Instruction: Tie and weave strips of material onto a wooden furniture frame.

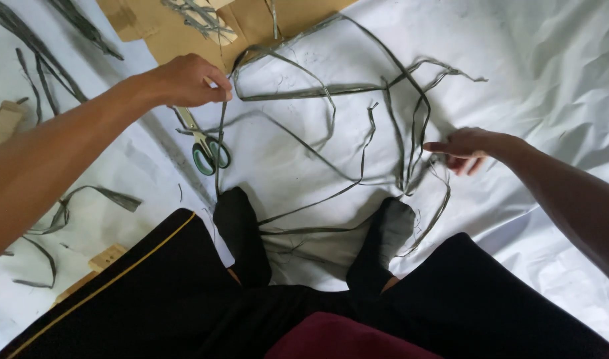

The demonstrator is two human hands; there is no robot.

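The left hand (188,80) pinches 1 grey-green strip (222,126) between thumb and forefinger; the strip hangs straight down from the pinch and runs under the foot in a dark sock (241,226). Just below those fingers, touching the strip's line, lie scissors with green handles (208,149). Far across from the pinch, the right hand (467,147) reaches with its forefinger stretched out and the others curled loosely, fingertips at a bundle of tangled strips (410,133); whether it grips any, I cannot tell. Beyond both hands spreads the white sheet (537,73), with cardboard (185,30) above the left knuckles. Likely risk: the loops cross each other many times, so a pull on 1 strip could tighten a knot or snap it at the pinned foot.
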